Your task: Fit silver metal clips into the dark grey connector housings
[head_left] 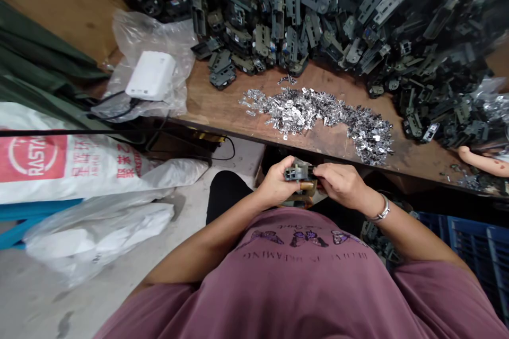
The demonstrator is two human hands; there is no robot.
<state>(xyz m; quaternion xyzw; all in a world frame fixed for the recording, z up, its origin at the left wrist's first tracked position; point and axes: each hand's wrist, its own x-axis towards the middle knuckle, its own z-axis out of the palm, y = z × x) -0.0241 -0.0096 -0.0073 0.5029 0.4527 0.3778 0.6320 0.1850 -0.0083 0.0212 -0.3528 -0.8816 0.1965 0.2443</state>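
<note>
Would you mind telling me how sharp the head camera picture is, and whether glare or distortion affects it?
In the head view, the wooden bench edge bows from wide-angle distortion; the small metal pieces glint with bright highlights; the dark plastic parts at upper right turn soft and blurred; the left hand and right hand look fairly sharp.

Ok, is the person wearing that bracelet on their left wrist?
No, the silver bracelet sits on the wrist of the right hand, while the left hand has a bare wrist.
</note>
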